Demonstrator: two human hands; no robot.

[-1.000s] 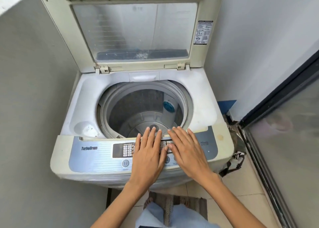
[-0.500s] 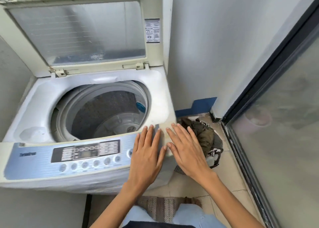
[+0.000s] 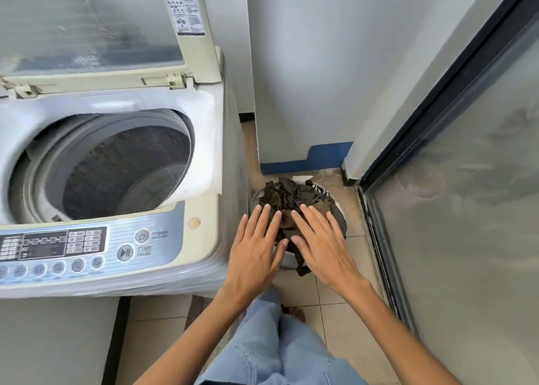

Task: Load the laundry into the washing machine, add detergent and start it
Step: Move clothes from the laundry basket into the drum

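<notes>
Now, your washing machine [image 3: 204,139] stands lid-up, drum empty. Right of it, your left hand [image 3: 253,253] and right hand [image 3: 320,244] hover flat, fingers spread, gripping nothing. The laundry [image 3: 288,198] heaps just beyond both sets of fingertips, roughly equally near.

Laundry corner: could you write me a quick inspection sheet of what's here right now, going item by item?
Surface: beige tiled floor, a mat partly hidden under the person's legs.
Job's things: washing machine with lid raised, drum looks empty; dark laundry heaped in a basket on the floor beside the machine. Detergent: nothing seen.
Clutter: nothing seen.
Grippers: left hand and right hand open, fingers spread, palms down over the laundry, holding nothing.
Cables: nothing seen.
Surroundings: white wall with blue baseboard; dark-framed glass door on the right.
</notes>
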